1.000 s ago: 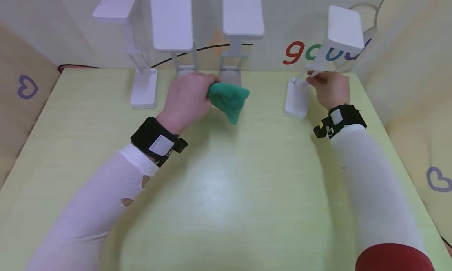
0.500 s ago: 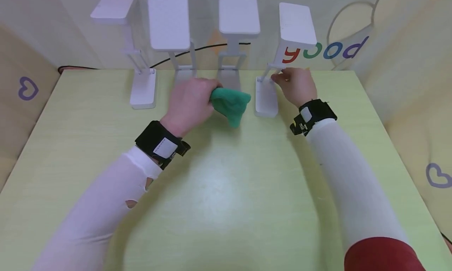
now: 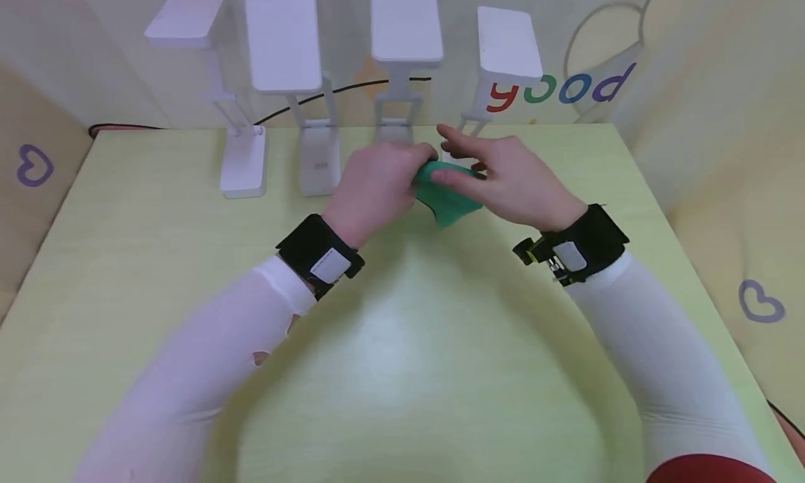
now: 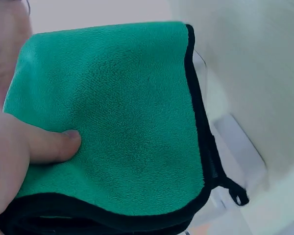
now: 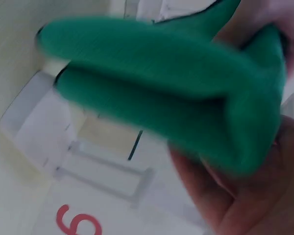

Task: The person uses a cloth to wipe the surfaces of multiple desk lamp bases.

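Observation:
A folded green microfibre cloth [image 3: 446, 202] with black edging is in my left hand [image 3: 380, 186]. In the left wrist view, the left thumb [image 4: 54, 146] presses on the flat face of the cloth, and a black loop sticks out at one corner. My right hand [image 3: 518, 182] is at the other side of the cloth, fingers loosely extended and thumb overlapping it in the head view. From the right wrist, the folded layers of the cloth [image 5: 137, 54] look blurred above the right fingers [image 5: 201, 191]. Behind the right hand stands the rightmost white folding stand [image 3: 508, 46], its base partly hidden.
Along the back of the pale table [image 3: 390, 371] are three more white folding stands: one at left [image 3: 244, 163], one with a tall panel [image 3: 283, 35] and one [image 3: 405, 22] behind my left hand. A curtain with coloured letters [image 3: 575, 88] hangs behind them, near a black cable [image 3: 358, 86].
My right hand slid the rightmost stand left beside the others, let go of it and came to the cloth. My left hand moved a little right with the cloth.

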Motion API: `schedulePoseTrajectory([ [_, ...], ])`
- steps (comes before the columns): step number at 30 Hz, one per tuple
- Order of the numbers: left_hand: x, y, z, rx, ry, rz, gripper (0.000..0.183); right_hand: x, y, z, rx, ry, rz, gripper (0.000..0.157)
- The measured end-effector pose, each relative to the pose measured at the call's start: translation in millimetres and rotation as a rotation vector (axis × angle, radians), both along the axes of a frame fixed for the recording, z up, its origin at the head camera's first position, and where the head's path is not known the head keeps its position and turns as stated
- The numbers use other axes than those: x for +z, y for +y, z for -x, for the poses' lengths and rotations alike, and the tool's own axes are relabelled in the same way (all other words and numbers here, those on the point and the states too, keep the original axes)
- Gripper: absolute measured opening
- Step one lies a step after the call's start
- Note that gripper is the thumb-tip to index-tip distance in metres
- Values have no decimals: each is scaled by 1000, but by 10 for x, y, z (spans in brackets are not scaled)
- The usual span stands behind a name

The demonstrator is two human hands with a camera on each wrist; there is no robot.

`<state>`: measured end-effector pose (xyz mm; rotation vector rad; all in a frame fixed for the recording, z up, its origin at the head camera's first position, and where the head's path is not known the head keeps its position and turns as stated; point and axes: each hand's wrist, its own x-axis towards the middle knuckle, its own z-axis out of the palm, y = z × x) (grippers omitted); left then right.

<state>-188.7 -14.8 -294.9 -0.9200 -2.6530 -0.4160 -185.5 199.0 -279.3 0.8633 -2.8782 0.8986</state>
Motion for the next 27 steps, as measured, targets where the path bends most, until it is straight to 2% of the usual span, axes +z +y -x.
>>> schedulePoseTrajectory([
  [3, 1, 113, -10, -29, 77, 21, 14, 35, -103, -80, 24, 22, -105, 83],
  [6, -2, 198, -28, -50, 136, 40, 12, 18, -149, -111, -20, 34, -123, 88],
  [8, -3, 236, -41, -63, 150, 47, 13, -2, -154, -116, -61, 29, -119, 88],
  [12, -6, 266, -54, -95, 127, 29, 13, -57, -145, -100, -106, -11, -117, 83],
  [18, -18, 289, -24, -126, 25, 32, 14, -135, -104, -76, -127, -55, -135, 73],
  [21, -37, 299, 23, -130, -80, 0, 14, -145, -37, -70, -146, -38, -154, 67],
  [24, -59, 286, 112, -126, -203, -62, 32, -106, 87, -63, -193, 18, -176, 59],
  [27, -72, 257, 215, -77, -310, -83, 57, -5, 222, -73, -292, 82, -185, 50],
])
